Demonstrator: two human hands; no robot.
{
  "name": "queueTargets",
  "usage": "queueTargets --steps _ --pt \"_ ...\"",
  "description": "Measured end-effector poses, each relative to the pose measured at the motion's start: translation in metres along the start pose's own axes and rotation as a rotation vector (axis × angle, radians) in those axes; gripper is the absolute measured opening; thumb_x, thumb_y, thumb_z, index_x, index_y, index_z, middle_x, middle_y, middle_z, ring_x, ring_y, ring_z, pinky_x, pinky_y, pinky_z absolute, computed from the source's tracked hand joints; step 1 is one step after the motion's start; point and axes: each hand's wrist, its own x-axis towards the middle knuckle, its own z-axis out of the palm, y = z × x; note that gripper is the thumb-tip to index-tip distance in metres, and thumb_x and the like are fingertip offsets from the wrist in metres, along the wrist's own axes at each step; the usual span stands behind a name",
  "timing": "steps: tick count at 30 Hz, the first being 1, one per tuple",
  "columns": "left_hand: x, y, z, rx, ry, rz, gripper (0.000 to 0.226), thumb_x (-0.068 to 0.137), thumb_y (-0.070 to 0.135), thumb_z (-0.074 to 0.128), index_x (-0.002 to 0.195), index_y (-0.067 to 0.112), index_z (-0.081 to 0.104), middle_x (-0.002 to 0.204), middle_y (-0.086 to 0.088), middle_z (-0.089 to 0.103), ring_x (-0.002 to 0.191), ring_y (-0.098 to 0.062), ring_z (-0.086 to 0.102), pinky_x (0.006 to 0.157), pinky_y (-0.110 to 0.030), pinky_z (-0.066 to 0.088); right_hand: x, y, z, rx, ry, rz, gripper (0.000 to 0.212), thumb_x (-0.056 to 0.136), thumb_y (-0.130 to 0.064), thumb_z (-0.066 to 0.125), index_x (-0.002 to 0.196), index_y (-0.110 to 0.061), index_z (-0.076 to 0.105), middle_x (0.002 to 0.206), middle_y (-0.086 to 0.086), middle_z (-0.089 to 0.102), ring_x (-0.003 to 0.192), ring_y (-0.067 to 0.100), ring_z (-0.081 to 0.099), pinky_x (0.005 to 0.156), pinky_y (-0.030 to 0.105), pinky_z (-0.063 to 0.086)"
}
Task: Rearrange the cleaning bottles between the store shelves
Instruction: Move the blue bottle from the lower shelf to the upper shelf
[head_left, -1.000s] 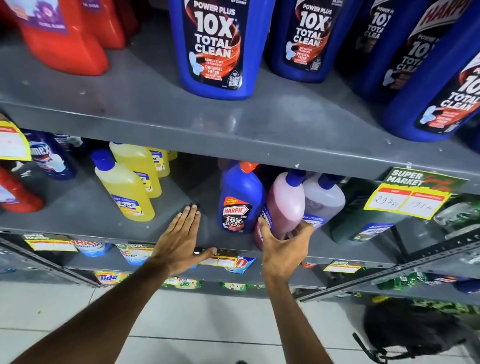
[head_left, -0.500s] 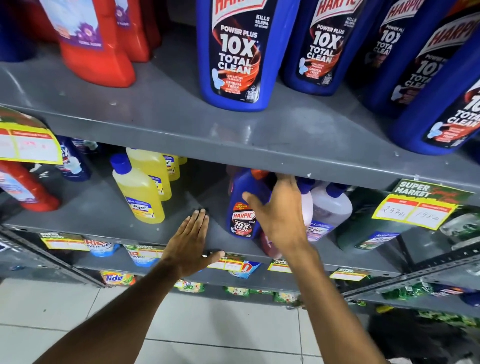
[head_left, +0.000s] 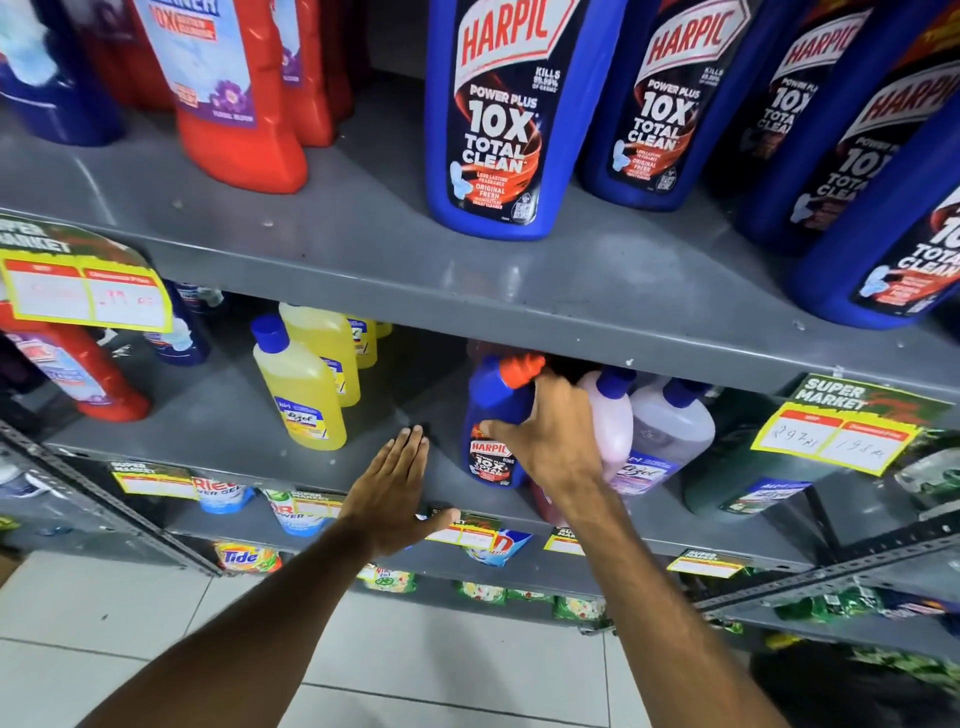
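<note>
A small blue Harpic bottle (head_left: 493, 415) with an orange cap stands on the grey middle shelf (head_left: 234, 436). My right hand (head_left: 550, 431) is wrapped around its body, thumb on the left side. A pink bottle (head_left: 613, 421) and a clear pale bottle (head_left: 670, 436), both blue-capped, stand touching just right of it, partly hidden by my hand. My left hand (head_left: 395, 488) lies flat and open on the shelf's front edge, left of the Harpic bottle, holding nothing. Yellow Lizol bottles (head_left: 301, 389) stand further left.
Large blue Harpic bottles (head_left: 498, 114) and red bottles (head_left: 239, 88) fill the upper shelf (head_left: 363, 228). A red bottle (head_left: 88, 374) sits at the middle shelf's left. A dark green bottle (head_left: 748, 478) is at right. Yellow price tags (head_left: 831, 436) hang from shelf edges. Detergent packets fill the lower shelf.
My right hand left the base of the pink bottle, rose and closed around the small blue Harpic bottle. My left hand stayed flat on the shelf. The view moved closer and upward.
</note>
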Motion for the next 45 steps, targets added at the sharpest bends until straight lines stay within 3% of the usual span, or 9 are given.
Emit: queueTargets --steps 9,15,18,21,24,27,29,37,45 --pt "-0.060 0.027 -0.077 0.002 0.215 0.115 0.115 0.093 0.088 0.033 0.165 0.000 0.012 0.176 -0.016 0.004 0.164 -0.029 0.002 0.134 -0.041 0.007 -0.067 -0.009 -0.057 0.096 -0.044 -0.009 0.045 0.080 -0.025 0.090 0.114 -0.010 0.064 0.098 0.011 0.080 0.091 0.030 0.077 0.087 0.046 0.063" --pt "-0.105 0.051 -0.165 0.061 0.455 0.304 0.105 0.095 0.077 0.046 0.165 0.002 0.020 0.176 -0.015 0.017 0.163 -0.029 0.014 0.131 -0.045 0.017 -0.111 -0.041 -0.156 -0.016 0.130 -0.137 0.045 0.068 -0.046 0.091 0.098 -0.021 0.070 0.092 0.003 0.080 0.086 0.031 0.073 0.067 0.030 0.040" --pt "-0.104 0.060 -0.223 0.061 0.643 0.379 0.104 0.092 0.071 0.056 0.163 0.001 0.025 0.175 -0.015 0.019 0.163 -0.033 0.016 0.132 -0.049 0.013 -0.125 -0.062 -0.213 -0.023 0.191 -0.214 0.053 0.058 -0.063 0.089 0.091 -0.028 0.066 0.085 -0.003 0.079 0.080 0.029 0.072 0.065 0.034 0.047" --pt "-0.093 0.066 -0.280 0.081 0.746 0.293 0.108 0.093 0.075 0.052 0.164 0.001 0.020 0.176 -0.017 0.016 0.163 -0.034 0.013 0.132 -0.051 0.012 -0.134 -0.083 -0.267 0.078 0.312 -0.339 0.051 0.051 -0.068 0.087 0.081 -0.041 0.055 0.069 -0.019 0.067 0.072 0.011 0.065 0.063 0.013 0.047" --pt "-0.074 0.065 -0.319 0.073 0.707 0.140 0.115 0.092 0.085 0.041 0.165 0.000 0.015 0.176 -0.018 0.009 0.164 -0.034 0.007 0.133 -0.050 0.013 -0.126 -0.104 -0.310 0.129 0.407 -0.433 0.049 0.053 -0.067 0.088 0.085 -0.046 0.059 0.073 -0.025 0.068 0.074 -0.003 0.066 0.067 0.008 0.046" --pt "-0.054 0.059 -0.338 0.112 0.538 -0.037 0.127 0.084 0.097 0.018 0.166 0.001 0.008 0.177 -0.017 0.004 0.164 -0.031 0.003 0.133 -0.048 0.012 -0.104 -0.117 -0.339 0.178 0.404 -0.466 0.073 0.053 -0.073 0.079 0.114 -0.034 0.074 0.092 -0.019 0.077 0.088 0.007 0.075 0.084 0.034 0.061" --pt "-0.041 0.055 -0.341 0.095 0.445 -0.101 0.134 0.077 0.103 0.009 0.166 0.002 0.003 0.177 -0.016 0.001 0.164 -0.029 0.000 0.134 -0.044 0.008 -0.083 -0.122 -0.351 0.178 0.410 -0.488 0.073 0.054 -0.071 0.079 0.113 -0.028 0.075 0.093 -0.020 0.077 0.090 0.008 0.076 0.090 0.040 0.061" --pt "-0.029 0.046 -0.339 0.096 0.363 -0.111 0.143 0.069 0.107 -0.001 0.166 0.004 0.013 0.177 -0.014 0.012 0.164 -0.024 0.012 0.133 -0.037 0.009 0.011 -0.120 -0.338 0.197 0.361 -0.392 0.058 0.065 -0.041 0.098 0.114 -0.017 0.078 0.109 -0.007 0.082 0.104 0.015 0.077 0.096 0.042 0.061" --pt "-0.029 0.048 -0.339 0.185 0.377 -0.131 0.142 0.068 0.105 -0.008 0.166 0.007 0.020 0.176 -0.013 0.019 0.163 -0.024 0.016 0.133 -0.038 0.011 0.058 -0.106 -0.321 0.254 0.311 -0.370 0.053 0.063 -0.040 0.099 0.109 -0.022 0.079 0.102 -0.012 0.082 0.097 0.008 0.078 0.093 0.040 0.062"
